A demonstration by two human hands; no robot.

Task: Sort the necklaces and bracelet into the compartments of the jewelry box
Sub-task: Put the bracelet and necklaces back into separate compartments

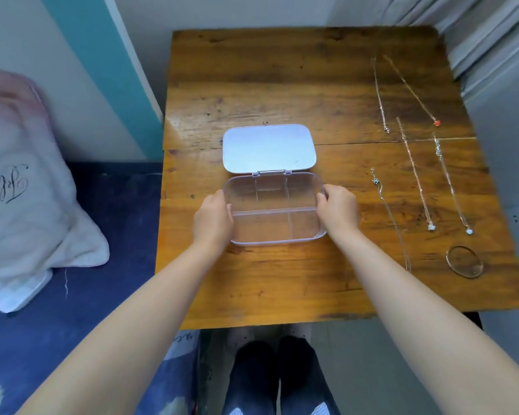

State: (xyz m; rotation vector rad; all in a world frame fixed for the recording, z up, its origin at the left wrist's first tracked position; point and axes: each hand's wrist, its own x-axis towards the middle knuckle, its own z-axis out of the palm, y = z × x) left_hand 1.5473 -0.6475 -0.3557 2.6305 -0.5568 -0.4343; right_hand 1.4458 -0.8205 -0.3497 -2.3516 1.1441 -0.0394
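Observation:
A clear plastic jewelry box [274,242] lies open in the middle of the wooden table [282,85], its lid [268,148] folded back flat. Its divided compartments hold nothing. My left hand [212,220] grips the box's left edge and my right hand [337,209] grips its right edge. On the right side of the table several thin necklaces lie stretched out, among them one with a red pendant [437,123], one with a white flower pendant [431,226] and a silver one [375,181]. A thin bracelet [462,272] rests on a clear oval disc at the near right.
A bed with a blue sheet [102,235] and a white pillow [27,205] stands to the left of the table. Grey curtains [492,40] hang at the back right. My feet in dark socks [279,375] show below the table's near edge.

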